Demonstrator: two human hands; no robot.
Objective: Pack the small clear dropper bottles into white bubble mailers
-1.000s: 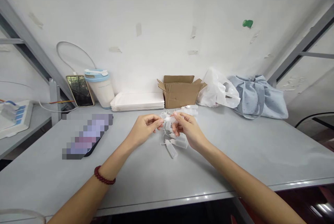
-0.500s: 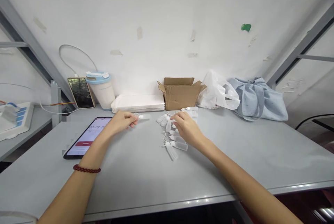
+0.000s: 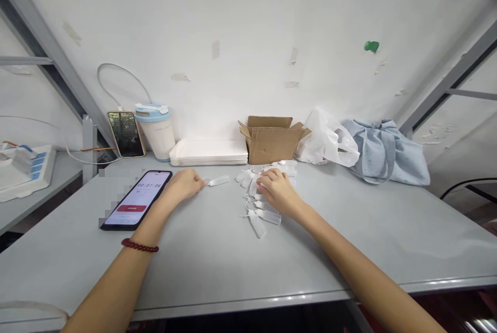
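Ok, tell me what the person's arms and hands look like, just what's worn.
The left forearm and right forearm are bare, with no sleeves in view. The left hand and right hand wear no gloves, and no rings or watch show. A dark red beaded bracelet circles the left wrist.

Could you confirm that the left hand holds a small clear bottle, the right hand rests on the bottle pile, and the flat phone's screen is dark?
No: the head view shows the flat phone lit with a timer. The left hand holds the small clear bottle; the right hand rests on the bottle pile.
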